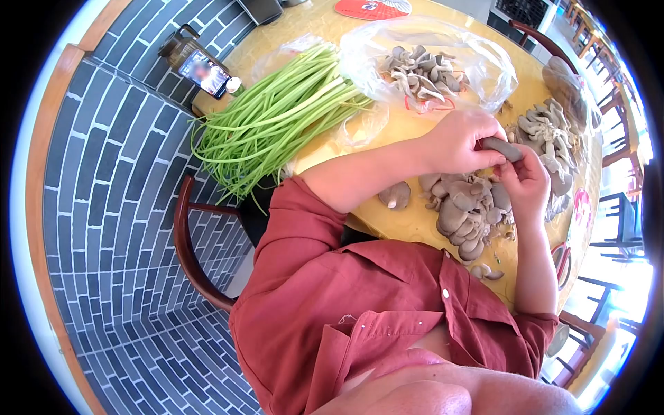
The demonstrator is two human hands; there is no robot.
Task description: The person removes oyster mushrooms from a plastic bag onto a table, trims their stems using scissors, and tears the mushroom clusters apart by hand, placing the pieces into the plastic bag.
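Observation:
Both my hands meet above the yellow table [332,153], holding one grey mushroom [503,148] between them. My left hand [465,142] pinches its left end between thumb and fingers; my right hand [527,178] grips its right side. Just below my hands lies a pile of grey oyster mushrooms [462,211]. Another cluster [553,138] sits to the right of them. Beyond my left hand, a clear plastic bag [484,59] lies open with torn mushroom pieces [423,72] in it. A single mushroom [394,196] rests under my left forearm.
Long green stalks [283,114] lie at the table's left side. Behind them a phone [205,73] leans on a dark jug [181,45]. A red fan [372,8] is at the far edge. A wooden chair [190,249] stands at left, near the brick wall [90,173].

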